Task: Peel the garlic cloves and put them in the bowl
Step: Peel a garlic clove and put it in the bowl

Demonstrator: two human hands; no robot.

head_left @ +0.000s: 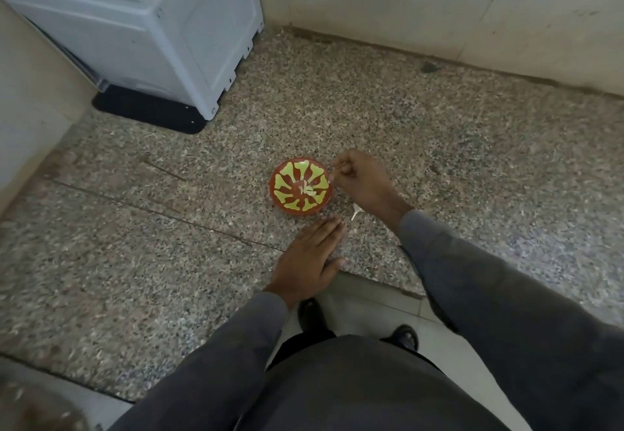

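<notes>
While left hand (309,260) lies flat on counter (169,261), right hand (361,180) grip pinches garlic skin (337,165) beside bowl (299,187)

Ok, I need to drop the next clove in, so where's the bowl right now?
In the head view the bowl sits on the granite counter near centre, just left of the right hand and beyond the left hand.

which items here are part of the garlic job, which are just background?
Job:
- red and yellow bowl
- pale garlic pieces in the bowl
- right hand, pinching something small and pale at the bowl's rim
- pale scrap on the counter, likely skin
- left hand, flat on the counter

Background:
- white appliance
- black mat
</notes>
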